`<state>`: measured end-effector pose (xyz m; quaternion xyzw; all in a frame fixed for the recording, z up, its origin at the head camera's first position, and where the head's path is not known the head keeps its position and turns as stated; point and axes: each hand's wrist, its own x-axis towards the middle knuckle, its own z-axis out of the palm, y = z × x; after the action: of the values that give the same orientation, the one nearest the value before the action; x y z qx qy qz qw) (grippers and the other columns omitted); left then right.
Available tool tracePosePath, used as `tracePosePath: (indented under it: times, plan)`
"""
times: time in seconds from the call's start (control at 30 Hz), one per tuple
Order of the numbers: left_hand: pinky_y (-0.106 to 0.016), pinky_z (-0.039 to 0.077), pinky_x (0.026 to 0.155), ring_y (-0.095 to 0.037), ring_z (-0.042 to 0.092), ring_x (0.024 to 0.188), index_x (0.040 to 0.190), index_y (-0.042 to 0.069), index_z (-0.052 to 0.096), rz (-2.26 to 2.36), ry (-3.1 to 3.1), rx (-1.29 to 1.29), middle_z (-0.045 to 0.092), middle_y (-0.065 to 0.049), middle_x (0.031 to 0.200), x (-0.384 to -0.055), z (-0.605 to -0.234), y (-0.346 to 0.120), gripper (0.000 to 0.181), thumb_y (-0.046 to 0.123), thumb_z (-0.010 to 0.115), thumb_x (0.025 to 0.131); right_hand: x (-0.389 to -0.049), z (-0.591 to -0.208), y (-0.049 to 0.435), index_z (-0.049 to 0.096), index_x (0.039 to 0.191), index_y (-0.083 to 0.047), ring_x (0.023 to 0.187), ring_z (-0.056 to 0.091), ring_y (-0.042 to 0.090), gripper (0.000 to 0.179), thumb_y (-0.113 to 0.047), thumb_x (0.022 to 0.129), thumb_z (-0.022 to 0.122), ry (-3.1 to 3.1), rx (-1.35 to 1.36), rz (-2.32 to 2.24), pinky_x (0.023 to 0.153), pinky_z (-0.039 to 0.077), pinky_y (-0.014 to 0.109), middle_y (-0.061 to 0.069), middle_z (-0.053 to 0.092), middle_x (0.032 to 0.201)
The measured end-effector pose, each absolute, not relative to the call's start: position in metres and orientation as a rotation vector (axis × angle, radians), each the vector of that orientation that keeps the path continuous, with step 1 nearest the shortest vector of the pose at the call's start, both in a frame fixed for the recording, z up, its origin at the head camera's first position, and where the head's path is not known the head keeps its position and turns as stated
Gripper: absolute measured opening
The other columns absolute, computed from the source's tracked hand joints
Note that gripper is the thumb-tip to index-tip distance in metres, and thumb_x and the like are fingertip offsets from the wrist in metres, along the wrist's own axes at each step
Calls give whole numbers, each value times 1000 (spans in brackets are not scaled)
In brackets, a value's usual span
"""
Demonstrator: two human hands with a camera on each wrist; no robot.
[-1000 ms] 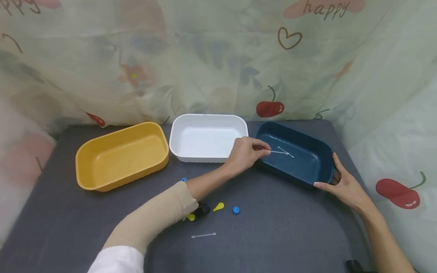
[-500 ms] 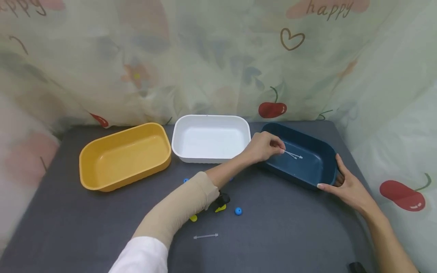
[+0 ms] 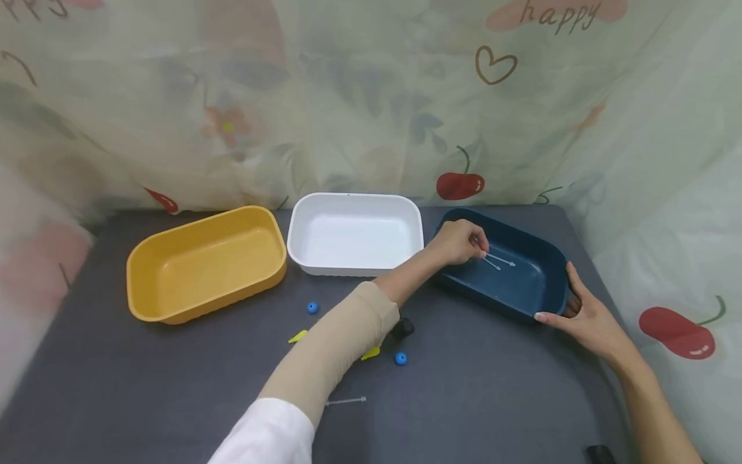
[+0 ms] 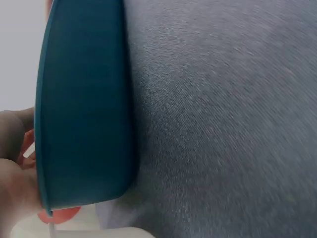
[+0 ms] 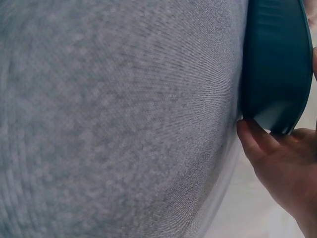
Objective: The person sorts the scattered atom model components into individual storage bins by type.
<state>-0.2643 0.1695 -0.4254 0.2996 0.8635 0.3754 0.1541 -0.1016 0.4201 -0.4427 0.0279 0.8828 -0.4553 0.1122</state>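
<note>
My left hand [image 3: 459,242] is over the left part of the dark blue plastic bin [image 3: 536,293], its fingertips pinching the near end of a thin white plastic stick [image 3: 502,260] with small knobbed ends. A second such stick [image 3: 493,265] lies beside it in the bin, partly hidden by the fingers. At the bin's right end my right hand [image 3: 588,320] grips the wall, thumb at the front and fingers behind. The right wrist view shows that hand [image 5: 290,166] against the bin's end. In the left wrist view the left hand [image 4: 17,168] reaches over the rim.
Left of the blue bin stand a white bin [image 3: 356,265] and a yellow bin [image 3: 211,303]. Blue beads [image 3: 400,358], yellow teardrop-shaped pieces [image 3: 371,353], a black piece [image 3: 402,328] and another white stick [image 3: 350,401] lie on the grey table, some partly behind the left arm.
My left hand has moved right, farther over the blue bin, carrying the white stick alongside the one lying there. The right hand has stayed at the bin's end.
</note>
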Motion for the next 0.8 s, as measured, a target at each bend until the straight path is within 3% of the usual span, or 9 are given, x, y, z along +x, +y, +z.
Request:
tracePosePath:
  times: [0.23,0.57,0.8]
  plan:
    - [-18,45,66,-7,58,77,86,19,79,1000,2526,664,68,10,80,-268,-429,176,5,24,78,88,-102,-445,420,-22,154,-24,135,28,58,113,-20,93,72,2596,66,-1354,77,46,7,28,1,161]
    - [-18,46,56,-5,61,61,84,18,81,999,2553,535,68,8,73,-265,-432,181,4,18,78,87,-103,-446,421,-21,154,-27,134,31,57,113,-20,92,73,2609,65,-1347,77,46,7,29,7,160]
    - [-19,45,59,-5,59,69,73,20,79,896,2587,544,68,10,77,-266,-436,185,13,15,79,85,-102,-447,421,-21,154,-27,134,30,58,112,-19,93,72,2608,67,-1358,78,46,7,30,8,160]
